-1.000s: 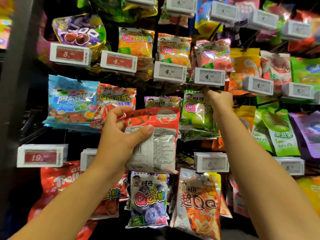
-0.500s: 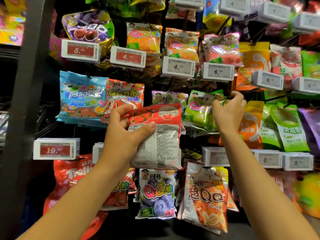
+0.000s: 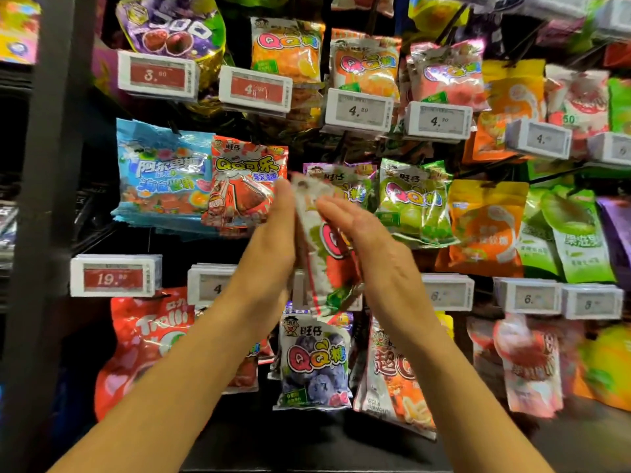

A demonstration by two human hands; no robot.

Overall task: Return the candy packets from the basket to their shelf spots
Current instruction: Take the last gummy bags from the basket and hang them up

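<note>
Nearest, both hands sandwich one candy packet edge-on: the left hand lies flat on its left side and the right hand on its right, fingers mostly straight. Looks like they're lining its top up with a peg. Behind it, the purple packets hang on the far rack. The hole and peg are hidden, the basket's out of shot, and the right edge is blurry.
</note>
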